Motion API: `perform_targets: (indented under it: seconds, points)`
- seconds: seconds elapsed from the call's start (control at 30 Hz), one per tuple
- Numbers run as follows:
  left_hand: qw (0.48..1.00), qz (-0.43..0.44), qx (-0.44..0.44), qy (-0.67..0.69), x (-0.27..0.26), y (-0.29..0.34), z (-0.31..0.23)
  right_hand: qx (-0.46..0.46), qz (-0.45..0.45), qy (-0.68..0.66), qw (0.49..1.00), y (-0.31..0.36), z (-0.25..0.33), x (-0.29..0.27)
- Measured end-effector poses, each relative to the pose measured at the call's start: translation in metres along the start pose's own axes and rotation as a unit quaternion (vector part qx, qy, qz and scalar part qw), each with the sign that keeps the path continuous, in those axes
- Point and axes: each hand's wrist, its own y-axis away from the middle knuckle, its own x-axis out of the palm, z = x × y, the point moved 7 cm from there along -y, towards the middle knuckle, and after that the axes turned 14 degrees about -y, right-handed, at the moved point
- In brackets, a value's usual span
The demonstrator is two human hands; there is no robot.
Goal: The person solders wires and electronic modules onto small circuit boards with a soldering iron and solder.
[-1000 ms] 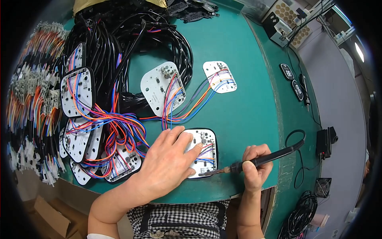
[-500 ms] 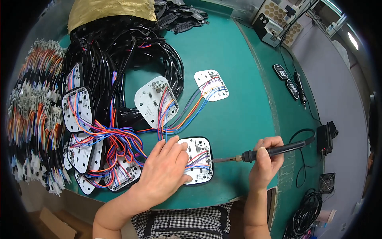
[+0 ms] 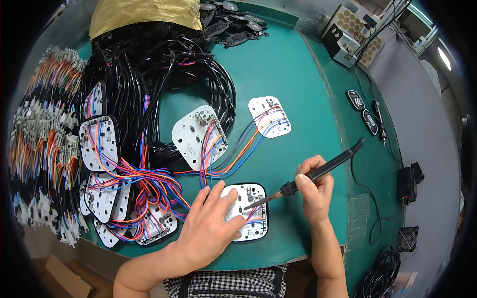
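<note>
My left hand (image 3: 211, 231) lies over the left part of a white circuit board (image 3: 253, 191) with a black rim, near the table's front edge. Its fingers are stretched and a little apart, and the thumb rests by the board's wires (image 3: 254, 218), which are purple, red and blue. What lies under the palm is hidden. In my right hand (image 3: 316, 188) is a black soldering iron (image 3: 323, 170), gripped between thumb and fingers. Its tip slants down to the left over the middle of the board; whether it touches cannot be told.
Two wired boards, one larger (image 3: 196, 136) and one smaller (image 3: 271, 107), lie beyond my hands. Several more boards (image 3: 99, 144) are heaped at left beside black cable coils (image 3: 223, 89) and bundled wire ends (image 3: 47, 149). A black soldering-iron stand (image 3: 407, 184) and a small fan (image 3: 407, 239) are at right.
The soldering iron's tip has moved left from the board's right-hand contacts to its middle, and the handle now tilts more steeply. My left thumb has shifted up. The whole view has moved slightly.
</note>
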Motion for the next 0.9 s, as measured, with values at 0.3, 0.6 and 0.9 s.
perform_targets:
  seconds: [0.3,0.6,0.9]
  points:
    - [0.997,0.055,0.025,-0.045,-0.003,0.005,0.004,0.007,0.052,0.019,0.998,-0.001,-0.004,0.009]
    - [0.994,0.101,0.033,-0.031,-0.006,0.004,0.004,-0.009,0.071,0.036,0.997,0.001,-0.003,0.013]
    - [0.996,0.087,0.028,-0.023,-0.006,0.004,0.002,-0.016,0.072,0.041,0.996,0.001,-0.002,0.012]
